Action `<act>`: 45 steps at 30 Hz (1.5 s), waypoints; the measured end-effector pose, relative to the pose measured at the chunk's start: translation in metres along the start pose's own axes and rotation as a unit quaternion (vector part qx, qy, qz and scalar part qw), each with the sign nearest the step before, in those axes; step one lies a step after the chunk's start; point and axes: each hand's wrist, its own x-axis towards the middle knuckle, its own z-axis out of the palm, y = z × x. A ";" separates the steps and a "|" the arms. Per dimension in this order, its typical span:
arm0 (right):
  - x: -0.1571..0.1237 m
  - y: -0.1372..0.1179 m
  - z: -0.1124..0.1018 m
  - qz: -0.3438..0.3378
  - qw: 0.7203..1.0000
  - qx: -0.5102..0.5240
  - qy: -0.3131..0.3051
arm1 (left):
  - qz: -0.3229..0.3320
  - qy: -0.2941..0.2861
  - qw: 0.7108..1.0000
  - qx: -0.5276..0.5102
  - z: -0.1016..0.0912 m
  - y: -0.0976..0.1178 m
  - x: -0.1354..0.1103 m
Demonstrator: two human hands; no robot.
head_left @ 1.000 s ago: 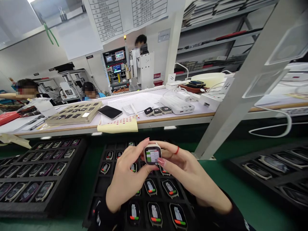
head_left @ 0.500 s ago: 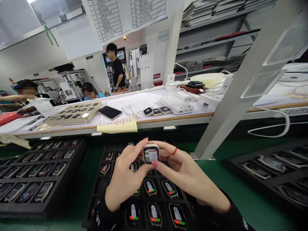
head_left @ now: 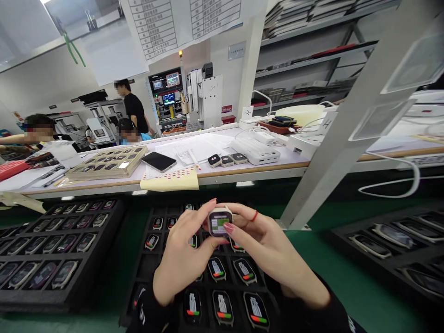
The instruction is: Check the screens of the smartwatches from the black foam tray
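Note:
A smartwatch body [head_left: 218,224] with a pale case and a lit screen of green and white blocks is held up between both hands. My left hand [head_left: 185,252] is closed on its left side, index finger on top and thumb beneath. On the right, my right hand [head_left: 265,249] has its fingers behind the case and its thumb resting on the screen. Below them lies a black foam tray [head_left: 142,273] with several more watch bodies, such as a lit watch [head_left: 222,307] showing white text over a red and green bar.
Another black tray [head_left: 81,291] of watches lies at left, and a third tray [head_left: 381,273] at right. Behind runs a bench [head_left: 277,172] with a phone [head_left: 158,161], a wooden tray [head_left: 130,172] and a white power bank [head_left: 258,152]. A slanted metal post [head_left: 312,185] rises at right.
My right thumb has moved up onto the screen, and the display now shows more green. The watch has shifted slightly right. In the background, a standing person has moved left.

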 end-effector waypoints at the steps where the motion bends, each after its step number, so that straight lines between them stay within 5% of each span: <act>1: 0.000 0.000 -0.001 0.001 1.000 0.003 -0.007 | -0.003 -0.002 1.000 0.000 0.000 0.001 0.000; 6: -0.003 -0.003 -0.011 0.021 0.999 0.007 -0.023 | -0.054 -0.012 0.998 0.004 -0.009 0.001 -0.004; 11: -0.010 -0.005 -0.029 0.048 0.995 -0.013 0.084 | -0.184 -0.014 0.981 0.064 -0.044 -0.018 -0.028; 18: -0.018 -0.002 -0.060 0.021 0.983 -0.002 0.182 | -0.407 -0.097 0.891 0.176 -0.096 -0.053 -0.105; 21: -0.018 -0.002 -0.064 0.032 0.983 0.001 0.183 | -0.441 -0.126 0.863 0.211 -0.104 -0.062 -0.126; 25: -0.016 -0.005 -0.058 0.054 0.983 -0.011 0.176 | -0.435 -0.145 0.863 0.211 -0.099 -0.073 -0.131; 32: -0.016 -0.004 -0.060 0.059 0.980 -0.129 0.138 | -0.387 -0.178 0.882 0.202 -0.110 -0.090 -0.121; 37: 0.020 0.028 -0.074 0.141 0.969 -0.190 -0.066 | -0.331 -0.188 0.905 0.189 -0.115 -0.105 -0.085; 40: 0.057 0.070 -0.075 0.205 0.932 -0.262 -0.146 | -0.292 -0.205 0.918 0.175 -0.095 -0.130 -0.049; 45: 0.112 0.142 -0.072 0.254 0.884 -0.374 -0.122 | -0.243 -0.244 0.921 0.181 -0.036 -0.183 0.007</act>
